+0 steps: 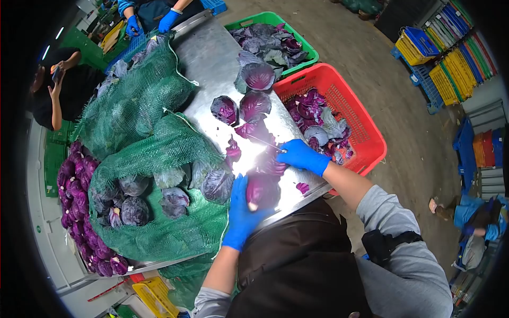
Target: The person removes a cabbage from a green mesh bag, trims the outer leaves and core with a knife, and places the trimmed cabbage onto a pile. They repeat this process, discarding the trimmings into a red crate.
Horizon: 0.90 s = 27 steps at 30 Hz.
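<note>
At the near edge of the metal table [201,61], my left hand [244,214], in a blue glove, rests against a peeled red cabbage [263,190], its fingers apart. My right hand [303,157], also gloved in blue, is closed round the handle of a knife [262,141], whose thin blade points left over loose purple leaves [254,108]. Glare washes out the metal around the cabbage. Left of my left hand, green mesh sacks [159,153] hold dark unpeeled cabbages [135,211].
A red crate [366,140] with leaf scraps stands right of the table, a green crate [313,49] of leaves behind it. Peeled cabbages [79,201] are piled at the far left. Gloved hands of a co-worker [168,21] show at the top; another person [55,87] stands left.
</note>
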Available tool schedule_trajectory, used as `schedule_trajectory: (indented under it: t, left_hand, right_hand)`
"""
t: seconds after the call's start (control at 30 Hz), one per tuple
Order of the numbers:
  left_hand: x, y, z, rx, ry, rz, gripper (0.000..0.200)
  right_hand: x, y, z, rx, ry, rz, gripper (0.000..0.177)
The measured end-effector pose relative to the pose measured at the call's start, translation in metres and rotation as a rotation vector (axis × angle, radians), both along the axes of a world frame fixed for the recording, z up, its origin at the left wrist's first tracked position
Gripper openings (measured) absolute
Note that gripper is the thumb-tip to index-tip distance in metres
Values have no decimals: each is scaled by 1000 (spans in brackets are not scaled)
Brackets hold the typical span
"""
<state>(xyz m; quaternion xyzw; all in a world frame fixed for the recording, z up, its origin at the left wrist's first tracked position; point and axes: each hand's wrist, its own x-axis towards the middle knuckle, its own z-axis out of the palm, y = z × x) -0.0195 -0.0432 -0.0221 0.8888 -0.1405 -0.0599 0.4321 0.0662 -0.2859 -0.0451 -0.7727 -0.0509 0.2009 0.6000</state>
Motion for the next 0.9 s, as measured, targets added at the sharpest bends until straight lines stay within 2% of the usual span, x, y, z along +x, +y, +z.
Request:
schedule_trajectory:
  t: [0.03,0.07,0.1,0.17,0.2,0.23,0.3,0.33,0.37,0.4,0.43,0.5,0.53,0.57,0.6,0.63,0.67,0.73,0.77,0.83,0.87,0.9]
  left_hand:
    - [-6,6,8,9,28,-43,104]
    - [-10,11,19,21,45,-83,106]
    - [-14,10,17,22,55,-85,106]
    - [-24,4,12,67,13,100,105]
    - [-15,-7,24,10,159,170,101]
    - [-17,-5,19,10,163,170,101]
    - [-17,-2,4,-413,297,353,98]
    - [-14,1,8,-348,264,351,93]
    - [-8,5,5,-350,260,356,93]
    - [-2,10,-1,-234,193,303,89]
    - [0,15,-8,-117,133,246,85]
    - [4,18,-15,-201,186,255,88]
    - [7,19,-9,-147,195,217,87]
    - [8,21,-5,-89,207,180,87]
    - [9,22,-3,-83,209,179,87]
    - [9,21,-1,-198,241,186,86]
    - [8,20,0,-316,272,194,86]
    - [6,21,-11,-276,253,187,86]
    - [6,22,-15,-235,229,184,87]
    - [2,27,-17,-189,206,179,86]
    - [2,28,-17,-147,183,162,86]
    - [1,29,-16,-148,172,161,86]
  right_hand:
    - [-2,-4,-8,44,101,-30,28]
    - [-8,-1,14,-79,125,-40,26]
    - [-14,2,11,-78,134,-40,26]
    - [-23,11,-2,-36,306,-85,25]
    - [-26,10,-22,-127,127,-79,27]
    - [-28,0,-26,-127,130,-78,27]
    - [-29,-25,-29,-567,-207,-109,38]
    - [-30,-23,-13,-567,-205,-103,38]
    - [-30,-23,7,-764,-207,-96,47]
    - [-32,-23,19,-962,-203,-93,56]
    - [-38,-13,20,-833,-207,-64,63]
    - [-48,22,5,-647,-273,75,73]
    - [-54,39,3,-426,-290,101,75]
    - [-59,47,2,-344,-445,156,69]
    - [-56,52,5,-249,-333,181,65]
    - [-54,54,7,-156,-220,204,61]
    - [-55,55,5,-157,-217,204,61]
    - [-55,55,-3,-93,-506,146,50]
    - [-53,56,-14,-91,-511,150,50]
    - [-50,59,-22,86,-381,-34,38]
    - [-52,52,-24,-44,-213,-186,26]
    - [-47,40,-63,-130,-259,-252,22]
